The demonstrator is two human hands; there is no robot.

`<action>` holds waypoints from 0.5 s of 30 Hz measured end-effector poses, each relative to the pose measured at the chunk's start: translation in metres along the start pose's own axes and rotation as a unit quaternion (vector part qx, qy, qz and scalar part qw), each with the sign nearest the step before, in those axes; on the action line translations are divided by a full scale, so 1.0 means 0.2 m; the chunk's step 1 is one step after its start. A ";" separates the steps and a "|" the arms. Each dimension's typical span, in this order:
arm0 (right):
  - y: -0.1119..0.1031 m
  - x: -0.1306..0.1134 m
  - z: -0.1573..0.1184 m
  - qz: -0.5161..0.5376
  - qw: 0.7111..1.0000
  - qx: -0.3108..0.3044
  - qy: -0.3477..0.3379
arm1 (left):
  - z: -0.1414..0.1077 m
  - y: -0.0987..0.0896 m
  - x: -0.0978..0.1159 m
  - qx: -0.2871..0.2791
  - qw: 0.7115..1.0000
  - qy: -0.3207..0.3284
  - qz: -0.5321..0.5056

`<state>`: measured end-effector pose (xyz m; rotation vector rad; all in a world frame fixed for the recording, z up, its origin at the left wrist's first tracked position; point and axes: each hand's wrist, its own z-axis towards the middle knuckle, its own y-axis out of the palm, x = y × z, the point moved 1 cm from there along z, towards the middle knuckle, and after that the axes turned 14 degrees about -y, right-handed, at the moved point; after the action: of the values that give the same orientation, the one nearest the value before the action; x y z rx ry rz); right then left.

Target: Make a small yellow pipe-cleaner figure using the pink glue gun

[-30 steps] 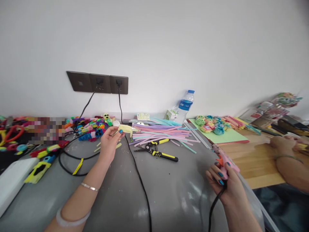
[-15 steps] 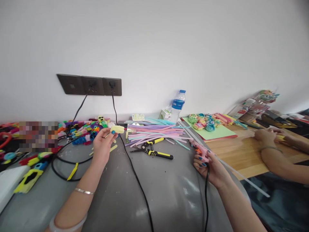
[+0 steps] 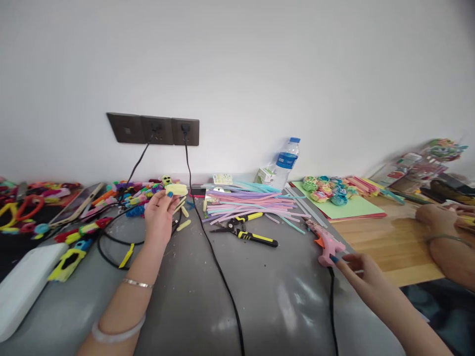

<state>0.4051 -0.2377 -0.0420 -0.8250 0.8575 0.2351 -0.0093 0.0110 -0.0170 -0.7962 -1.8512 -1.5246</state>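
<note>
Pinched in my left hand (image 3: pixel 160 215) is a pale yellow fuzzy piece (image 3: pixel 176 190), raised above the back left of the grey table (image 3: pixel 282 296). Several similar yellow strips (image 3: pixel 183 225) lie just right of that hand. A pink glue gun (image 3: pixel 329 246) with an orange trigger sits at the right side of the table, its nozzle towards the wall. My right hand (image 3: pixel 361 274) is beside its handle, fingers apart, with one fingertip at the handle's end. Black-and-yellow pliers (image 3: pixel 245 231) lie between the hands, in front of a pile of pastel pipe cleaners (image 3: pixel 252 202).
Black cords (image 3: pixel 218 262) run from wall sockets (image 3: pixel 154 129) across the table. A water bottle (image 3: pixel 287 160) leans at the wall. Paper flowers (image 3: pixel 326 189) lie on green paper (image 3: pixel 356 206). A white box (image 3: pixel 31 284) is at left; another person's arm (image 3: pixel 445 242) is at right.
My right hand has loosened from the glue gun and drawn back to the right. My left hand still holds the yellow piece. The view has turned slightly left.
</note>
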 end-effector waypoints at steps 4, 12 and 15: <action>0.23 -0.39 0.03 0.011 0.987 -0.093 -0.130 | 0.01 -0.01 0.00 0.007 1.000 0.003 -0.004; 1.02 -1.07 0.03 0.141 0.813 -0.367 -0.429 | 0.02 -0.02 0.00 0.007 1.000 -0.007 -0.010; 1.25 -1.11 0.05 0.083 0.761 -0.368 -0.528 | 0.03 -0.02 0.00 -0.002 1.000 -0.011 -0.003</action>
<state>0.1426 -0.0317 -0.0085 -1.1323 -0.3038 1.1316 -0.0128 0.0162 -0.0204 -0.8127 -1.8680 -1.5283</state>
